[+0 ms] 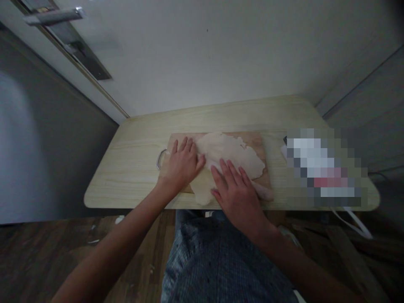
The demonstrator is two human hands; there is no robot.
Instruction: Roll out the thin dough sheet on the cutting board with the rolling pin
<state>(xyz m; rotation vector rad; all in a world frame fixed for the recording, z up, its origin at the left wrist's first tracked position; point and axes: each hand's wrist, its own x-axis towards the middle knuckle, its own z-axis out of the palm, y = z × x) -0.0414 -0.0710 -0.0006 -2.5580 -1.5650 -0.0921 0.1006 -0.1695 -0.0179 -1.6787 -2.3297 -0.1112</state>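
A thin, pale sheet of dough point(229, 149) with ragged edges lies on a wooden cutting board point(260, 141). Part of it hangs over the board's near edge towards me. Across the dough runs a rolling pin point(263, 192), slanting down to the right and mostly hidden under my hands. My left hand point(184, 162) rests palm down over its left part, fingers stretched out. Over the right part lies my right hand point(236, 189), also flat with fingers spread. Neither hand is wrapped round the pin.
The board has a metal ring handle point(160, 160) on its left. Board and dough lie on a light wooden table point(126, 168) against a white door with a metal handle point(53, 17). A pixelated object point(318, 164) sits at the table's right, with a white cable point(355, 223) hanging below.
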